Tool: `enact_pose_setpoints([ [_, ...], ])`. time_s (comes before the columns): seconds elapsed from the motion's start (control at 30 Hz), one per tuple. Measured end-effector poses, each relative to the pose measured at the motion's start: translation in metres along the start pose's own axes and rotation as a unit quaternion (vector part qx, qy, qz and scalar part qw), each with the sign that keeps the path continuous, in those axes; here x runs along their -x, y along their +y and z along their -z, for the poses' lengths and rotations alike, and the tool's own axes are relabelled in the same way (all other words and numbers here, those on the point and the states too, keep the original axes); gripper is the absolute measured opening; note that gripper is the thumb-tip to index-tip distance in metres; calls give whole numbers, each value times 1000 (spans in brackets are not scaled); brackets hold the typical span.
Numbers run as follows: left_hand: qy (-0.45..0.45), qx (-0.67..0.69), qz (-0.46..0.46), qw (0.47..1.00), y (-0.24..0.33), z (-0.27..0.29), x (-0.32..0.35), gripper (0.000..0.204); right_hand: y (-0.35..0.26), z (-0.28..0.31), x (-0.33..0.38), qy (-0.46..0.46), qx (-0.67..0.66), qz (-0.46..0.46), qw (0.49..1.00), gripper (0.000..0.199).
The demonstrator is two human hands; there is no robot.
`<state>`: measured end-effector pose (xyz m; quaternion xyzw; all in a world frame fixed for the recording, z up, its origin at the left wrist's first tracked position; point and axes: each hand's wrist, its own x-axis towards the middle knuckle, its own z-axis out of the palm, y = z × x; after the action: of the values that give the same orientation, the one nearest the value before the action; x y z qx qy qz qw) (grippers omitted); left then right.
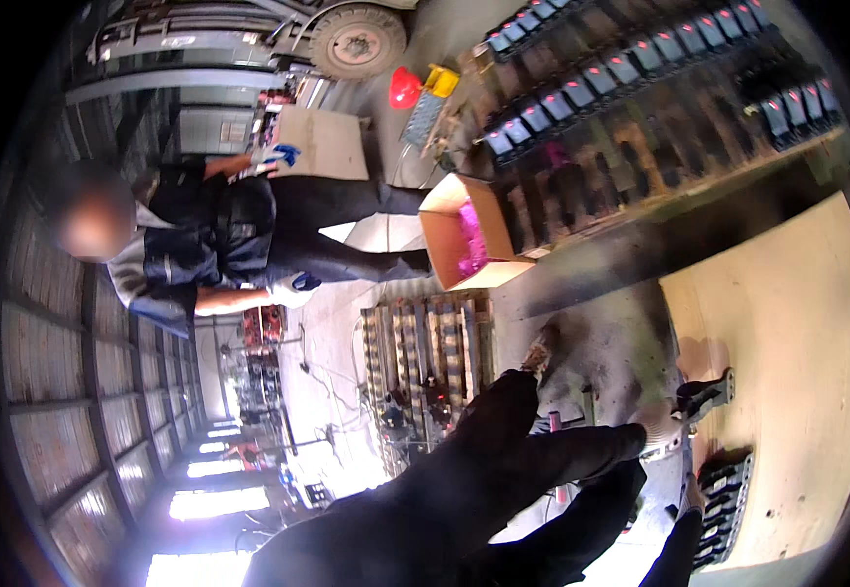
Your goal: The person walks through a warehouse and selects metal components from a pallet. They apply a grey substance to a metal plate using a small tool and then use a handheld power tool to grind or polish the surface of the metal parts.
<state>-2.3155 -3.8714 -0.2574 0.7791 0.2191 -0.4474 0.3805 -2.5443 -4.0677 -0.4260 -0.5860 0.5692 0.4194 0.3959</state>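
Note:
The picture is strongly tilted. My left hand (658,423), blurred and reaching out of a dark sleeve, is closed on a black bracket-like part (703,396) at the near edge of a pale wooden board (777,342). Lower down, my right hand (692,495) is seen edge-on beside a row of black ribbed parts (723,509) lying on the board. Its fingers are too small and smeared to show whether they hold anything.
A co-worker (239,225) in dark clothes and gloves stands beside an open cardboard box (464,240) with pink contents. A wooden rack (640,166) carries rows of black parts. A pallet (425,342), a red-and-yellow object (420,86) and a vehicle wheel (357,44) stand around.

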Motion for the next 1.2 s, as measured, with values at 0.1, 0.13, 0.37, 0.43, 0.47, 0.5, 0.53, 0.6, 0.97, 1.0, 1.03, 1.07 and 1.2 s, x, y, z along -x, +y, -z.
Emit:
enact_pose_setpoints([
  [0.1,34,40,-62,997,-40,69,5,16,-1,15,-13,9,14,5,1000,77],
  [0.13,42,73,-57,995,-59,99,15,18,-17,18,8,-2,-59,-36,998,74],
  [0.37,241,290,-21,926,-135,267,74,19,-63,48,71,-131,-360,119,916,21],
  [0.43,263,234,136,926,-204,305,70,20,-83,40,103,-91,-255,58,961,29],
  [0.47,277,290,157,902,-236,317,64,19,-97,36,119,-76,-198,67,975,31],
  [0.5,291,342,178,876,-264,334,62,19,-113,24,140,-61,-142,74,985,33],
  [0.53,290,374,193,859,-329,338,65,18,-134,10,157,-59,-69,77,993,35],
  [0.6,219,458,152,848,-389,357,53,24,-167,-13,192,-17,31,93,995,40],
  [0.97,360,598,159,698,-613,441,67,29,-306,-221,294,-15,489,466,737,58],
  [1.0,367,580,148,712,-628,444,60,30,-318,-244,303,-24,508,475,718,56],
  [1.03,367,557,129,733,-634,459,42,30,-327,-267,308,-26,518,482,706,53],
  [1.07,333,690,203,609,-639,467,27,31,-329,-286,306,-21,516,494,699,53],
  [1.2,377,411,150,817,-739,412,77,25,-319,-410,303,-113,436,584,675,43],
])
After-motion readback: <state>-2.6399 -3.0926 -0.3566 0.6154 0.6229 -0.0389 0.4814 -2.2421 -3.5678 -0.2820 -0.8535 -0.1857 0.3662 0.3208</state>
